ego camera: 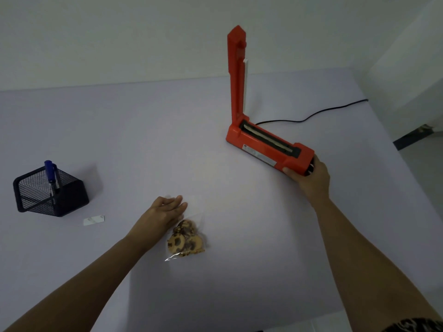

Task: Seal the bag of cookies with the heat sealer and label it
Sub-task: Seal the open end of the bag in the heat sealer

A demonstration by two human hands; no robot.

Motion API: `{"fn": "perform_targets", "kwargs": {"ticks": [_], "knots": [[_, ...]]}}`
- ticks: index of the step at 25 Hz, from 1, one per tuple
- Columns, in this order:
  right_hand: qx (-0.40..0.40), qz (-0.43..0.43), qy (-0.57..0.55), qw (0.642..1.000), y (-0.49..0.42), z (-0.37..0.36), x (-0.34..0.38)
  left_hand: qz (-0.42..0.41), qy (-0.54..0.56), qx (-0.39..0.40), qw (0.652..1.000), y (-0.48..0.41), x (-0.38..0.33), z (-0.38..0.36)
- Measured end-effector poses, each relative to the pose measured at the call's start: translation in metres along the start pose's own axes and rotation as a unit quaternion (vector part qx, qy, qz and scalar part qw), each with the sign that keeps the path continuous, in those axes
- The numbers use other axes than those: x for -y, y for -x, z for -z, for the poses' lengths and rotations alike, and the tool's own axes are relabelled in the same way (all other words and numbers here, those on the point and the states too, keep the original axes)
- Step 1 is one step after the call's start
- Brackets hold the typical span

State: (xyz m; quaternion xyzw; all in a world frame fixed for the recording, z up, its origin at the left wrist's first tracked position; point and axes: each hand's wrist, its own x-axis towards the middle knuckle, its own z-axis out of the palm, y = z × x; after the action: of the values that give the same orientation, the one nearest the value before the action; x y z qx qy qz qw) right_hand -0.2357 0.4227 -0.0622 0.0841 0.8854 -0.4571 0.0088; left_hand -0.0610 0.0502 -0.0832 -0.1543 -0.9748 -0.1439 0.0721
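Observation:
A clear bag of chocolate-chip cookies (186, 238) lies flat near the table's middle front. My left hand (164, 213) rests flat on the bag's upper, empty part, fingers together and extended. An orange heat sealer (268, 144) stands at the right with its lid arm raised upright, the sealing strip exposed. My right hand (310, 179) grips the near end of the sealer's base. A small white label (94, 220) lies on the table to the left of the bag.
A black mesh pen holder (51, 191) with a blue marker (49, 173) stands at the left. The sealer's black cord (311, 116) trails off to the right rear. The table's right edge (393, 149) drops to the floor.

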Motion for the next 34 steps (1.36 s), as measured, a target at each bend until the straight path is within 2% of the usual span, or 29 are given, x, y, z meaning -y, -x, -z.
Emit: {"fn": "perform_targets", "kwargs": {"ticks": [8, 13, 20, 22, 23, 25, 26, 27, 28, 31, 32, 34], "knots": [[0.018, 0.001, -0.022, 1.0, 0.046, 0.017, -0.016, -0.007, -0.016, 0.018, 1.0, 0.001, 0.002, -0.001], [0.012, 0.003, -0.018, 1.0, 0.064, 0.021, -0.021, -0.007, -0.001, -0.004, 1.0, 0.001, 0.001, -0.003], [0.036, -0.017, 0.024, 0.999, 0.063, 0.023, -0.017, -0.004, 0.006, -0.002, 1.0, 0.002, 0.003, -0.005], [-0.01, -0.084, 0.012, 0.996, 0.08, 0.016, -0.007, 0.0, 0.006, -0.002, 1.0, 0.002, 0.002, -0.004], [-0.064, -0.108, -0.003, 0.992, 0.095, 0.01, -0.003, 0.001, 0.006, -0.005, 1.0, 0.001, 0.0, -0.004], [-0.175, -0.082, -0.028, 0.981, 0.132, -0.01, 0.008, 0.002, 0.004, -0.005, 1.0, 0.001, -0.002, -0.004], [-0.198, -0.06, -0.033, 0.978, 0.149, -0.021, 0.015, -0.001, 0.002, -0.006, 1.0, -0.001, -0.004, -0.003], [-0.176, -0.045, -0.047, 0.982, 0.163, -0.036, 0.025, -0.003, -0.001, -0.007, 1.0, -0.002, -0.003, -0.003], [-0.118, -0.037, -0.059, 0.991, 0.173, -0.051, 0.037, -0.008, -0.004, -0.005, 1.0, -0.002, -0.003, -0.002], [0.115, -0.04, -0.006, 0.993, 0.181, -0.093, 0.069, -0.015, -0.011, 0.001, 1.0, -0.002, -0.002, -0.001], [0.157, -0.043, 0.025, 0.986, 0.179, -0.104, 0.077, -0.014, -0.013, 0.007, 1.0, -0.002, -0.002, -0.001], [0.192, -0.063, 0.052, 0.978, 0.17, -0.122, 0.091, -0.011, -0.012, 0.021, 1.0, -0.002, -0.001, -0.002]]}}
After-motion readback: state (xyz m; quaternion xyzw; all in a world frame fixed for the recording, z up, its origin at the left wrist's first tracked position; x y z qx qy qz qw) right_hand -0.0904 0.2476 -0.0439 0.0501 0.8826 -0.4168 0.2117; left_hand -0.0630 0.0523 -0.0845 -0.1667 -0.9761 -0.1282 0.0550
